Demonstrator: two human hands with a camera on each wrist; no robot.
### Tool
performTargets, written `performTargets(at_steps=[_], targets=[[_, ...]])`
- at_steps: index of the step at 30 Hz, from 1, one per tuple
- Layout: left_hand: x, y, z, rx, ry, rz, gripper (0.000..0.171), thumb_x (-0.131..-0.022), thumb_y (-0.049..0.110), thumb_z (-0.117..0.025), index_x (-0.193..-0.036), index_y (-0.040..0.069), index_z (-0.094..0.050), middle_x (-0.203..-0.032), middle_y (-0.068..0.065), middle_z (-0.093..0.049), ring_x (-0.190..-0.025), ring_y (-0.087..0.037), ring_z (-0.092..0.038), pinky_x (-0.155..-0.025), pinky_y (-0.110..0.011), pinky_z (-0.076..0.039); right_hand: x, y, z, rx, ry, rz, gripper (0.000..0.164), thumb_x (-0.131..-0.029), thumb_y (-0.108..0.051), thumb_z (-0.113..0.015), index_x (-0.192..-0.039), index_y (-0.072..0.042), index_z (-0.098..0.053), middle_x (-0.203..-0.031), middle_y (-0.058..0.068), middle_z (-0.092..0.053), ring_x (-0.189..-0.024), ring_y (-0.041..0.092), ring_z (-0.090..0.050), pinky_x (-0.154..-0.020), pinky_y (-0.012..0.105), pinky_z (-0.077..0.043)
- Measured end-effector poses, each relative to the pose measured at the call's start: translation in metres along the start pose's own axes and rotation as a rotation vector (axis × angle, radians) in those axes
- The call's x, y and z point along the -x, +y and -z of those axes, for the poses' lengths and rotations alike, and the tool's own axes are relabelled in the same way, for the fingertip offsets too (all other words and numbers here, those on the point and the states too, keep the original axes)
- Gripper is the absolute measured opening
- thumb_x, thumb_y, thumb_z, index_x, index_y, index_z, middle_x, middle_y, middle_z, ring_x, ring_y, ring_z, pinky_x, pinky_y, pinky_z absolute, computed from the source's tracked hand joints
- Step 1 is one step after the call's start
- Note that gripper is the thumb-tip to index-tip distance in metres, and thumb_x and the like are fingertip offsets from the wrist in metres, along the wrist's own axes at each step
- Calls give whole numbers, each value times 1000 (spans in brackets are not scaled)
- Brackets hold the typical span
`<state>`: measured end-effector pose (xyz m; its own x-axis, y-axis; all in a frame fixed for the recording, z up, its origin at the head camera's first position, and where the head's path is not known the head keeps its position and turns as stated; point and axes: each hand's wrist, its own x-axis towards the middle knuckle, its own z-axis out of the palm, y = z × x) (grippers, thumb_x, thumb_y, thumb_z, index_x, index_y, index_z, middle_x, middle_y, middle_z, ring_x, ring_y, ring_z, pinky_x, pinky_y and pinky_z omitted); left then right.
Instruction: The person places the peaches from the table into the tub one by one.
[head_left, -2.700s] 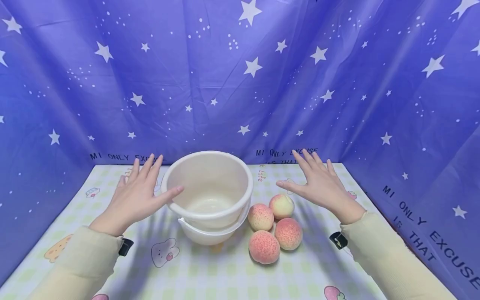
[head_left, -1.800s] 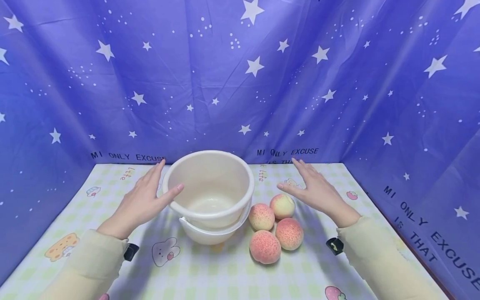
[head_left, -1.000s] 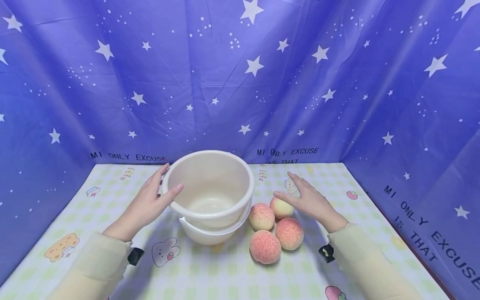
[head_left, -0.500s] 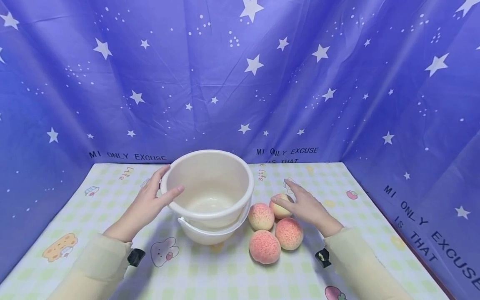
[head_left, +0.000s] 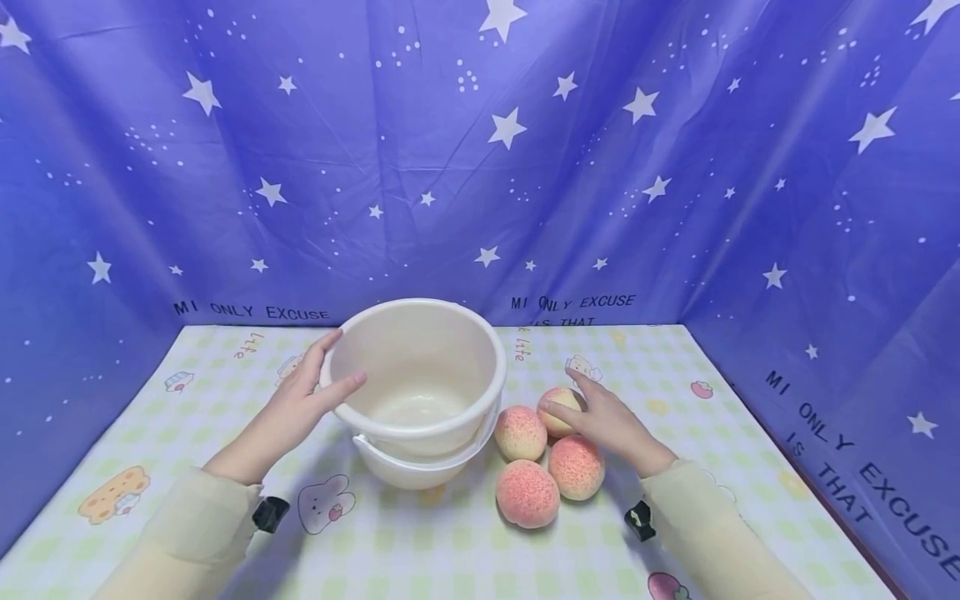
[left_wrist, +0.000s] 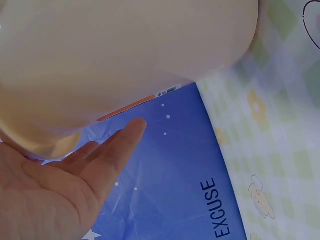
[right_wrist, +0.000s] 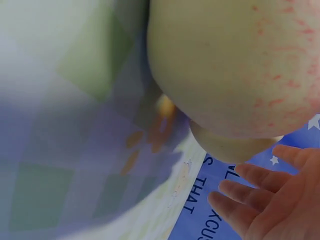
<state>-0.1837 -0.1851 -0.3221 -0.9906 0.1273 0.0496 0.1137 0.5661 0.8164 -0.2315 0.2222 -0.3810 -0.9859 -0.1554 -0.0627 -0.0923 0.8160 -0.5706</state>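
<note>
A white bucket point(head_left: 411, 481) stands upright left of the table's middle, its handle point(head_left: 450, 461) lowered in front. My left hand point(head_left: 292, 408) is at the bucket's left side, thumb over the rim and fingers outside. In the left wrist view, those fingers point(left_wrist: 117, 152) stretch out alongside the bucket wall point(left_wrist: 125, 55); contact is unclear. Right of the bucket, several pink-and-yellow peaches sit clustered. My right hand point(head_left: 609, 422) reaches over the farthest peach point(head_left: 555, 398), partly hiding it. In the right wrist view, its extended fingers point(right_wrist: 260, 195) lie near a peach point(right_wrist: 232, 147), without a visible grip.
A pale green checked tablecloth point(head_left: 420, 562) with cartoon prints covers the table. Close to my right hand are a left peach point(head_left: 521, 433), a right peach point(head_left: 576, 468) and a front peach point(head_left: 528, 495). A blue star-patterned curtain point(head_left: 420, 142) surrounds the back and sides.
Both hands have come lower and inward from hovering apart. My left hand has reached the bucket's side; my right has moved left and down over the farthest peach. Bucket and peaches stay put.
</note>
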Motion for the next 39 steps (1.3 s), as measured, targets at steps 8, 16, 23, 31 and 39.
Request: performTargets(at_steps=[8, 16, 23, 31, 39], targets=[[0, 0, -1, 31, -14, 17, 83, -97, 54, -54, -160, 27, -7, -165, -15, -16, -150, -46, -15, -113, -75, -21, -1, 1, -2, -29, -27, -24, 101, -88, -69, -55, -158, -6, -19, -160, 25, -25, -147, 46, -23, -119, 65, -22], [2, 0, -1, 46, -15, 24, 81, -98, 54, -51, -160, 28, -6, -165, -17, -17, -144, -46, -30, -110, -71, -31, -6, 4, -7, -37, -27, -3, 98, -89, -67, -56, -156, -2, -23, -158, 28, -28, -145, 48, -26, -118, 66, -25], [3, -1, -1, 53, -10, 19, 80, -99, 52, -51, -160, 26, -6, -164, -18, -18, -140, -46, -37, -108, -66, -39, -10, 5, -10, -61, -27, -16, 98, -88, -67, -58, -156, -4, -25, -158, 28, -29, -145, 48, -27, -118, 66, -25], [1, 0, -4, 113, -38, 28, 79, -100, 48, -51, -160, 25, -5, -165, -19, -14, -144, -45, -31, -110, -63, -40, -13, 7, -14, -76, -20, -25, 97, -88, -66, -59, -154, -2, -28, -155, 29, -34, -143, 48, -31, -117, 65, -29], [1, -1, -4, 138, -45, 33, 81, -100, 47, -51, -160, 24, -2, -164, -21, -14, -143, -45, -32, -108, -60, -44, -18, 9, -18, -75, 3, -12, 92, -88, -62, -62, -151, -1, -34, -150, 28, -42, -139, 47, -39, -115, 63, -33]])
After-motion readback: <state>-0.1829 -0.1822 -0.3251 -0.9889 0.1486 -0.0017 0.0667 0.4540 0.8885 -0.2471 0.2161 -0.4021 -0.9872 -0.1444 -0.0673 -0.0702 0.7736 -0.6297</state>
